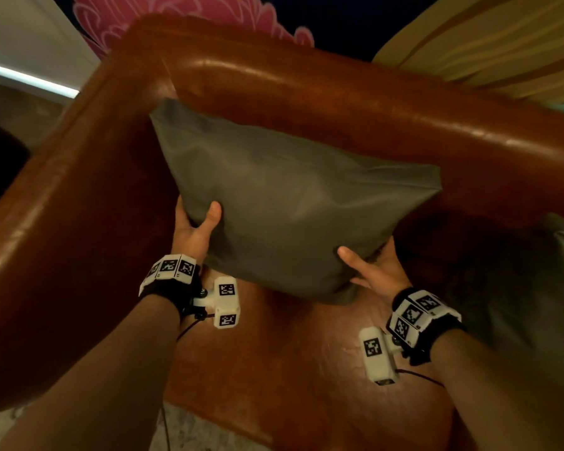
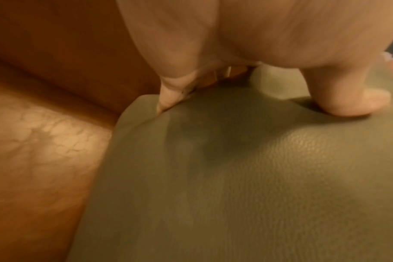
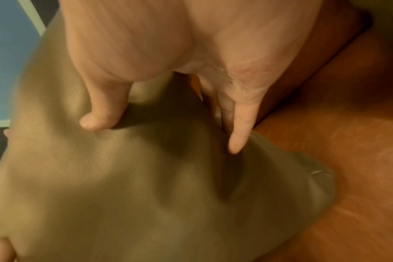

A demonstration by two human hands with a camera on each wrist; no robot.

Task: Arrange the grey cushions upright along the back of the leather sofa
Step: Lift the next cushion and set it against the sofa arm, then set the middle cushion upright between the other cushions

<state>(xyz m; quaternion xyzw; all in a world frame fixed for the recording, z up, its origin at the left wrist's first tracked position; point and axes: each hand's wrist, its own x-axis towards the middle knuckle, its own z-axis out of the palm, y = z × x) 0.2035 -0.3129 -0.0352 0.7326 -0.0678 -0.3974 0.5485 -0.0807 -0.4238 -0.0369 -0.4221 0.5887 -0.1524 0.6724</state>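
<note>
From my head, I held the grey cushion (image 1: 284,203) at its lower edge, left hand (image 1: 194,231) and right hand (image 1: 372,271) clamped on it, tilting it toward the leather sofa (image 1: 306,102) corner so it could stand against the back. My left wrist showed thumb on top, fingers (image 2: 168,95) tucked behind. My right wrist showed the same pinch.

Brown leather sofa (image 1: 306,102) with grey cushions

A glossy, rounded backrest and armrest frame its worn seat; one grey cushion (image 1: 274,203) is tilted above the seat corner, and a second grey cushion (image 1: 547,288) lies at the right edge.
</note>
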